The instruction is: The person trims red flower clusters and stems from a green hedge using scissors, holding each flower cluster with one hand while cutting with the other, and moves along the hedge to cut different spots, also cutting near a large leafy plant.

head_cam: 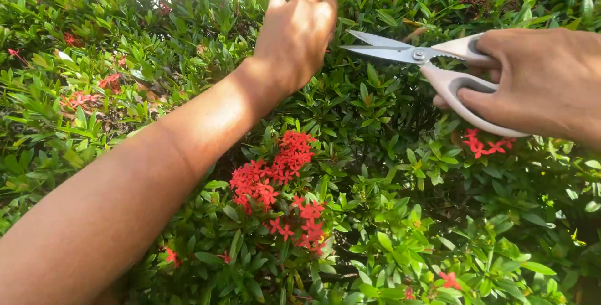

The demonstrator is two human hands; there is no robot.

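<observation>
Green hedge (pixel 388 230) (red flower clusters (pixel 275 173)) surrounds 2 hands, scissors (pixel 432 67).

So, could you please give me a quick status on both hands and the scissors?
Left hand fisted in the hedge. Right hand holds scissors, blades slightly open, tips by the left hand's knuckles. Red flower cluster below, untouched.

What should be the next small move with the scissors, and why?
Probably slide the open scissors slightly toward the left hand and close them: the blades are parted, tips almost at the fist gripping the shrub, with the right hand on the handles.
</observation>
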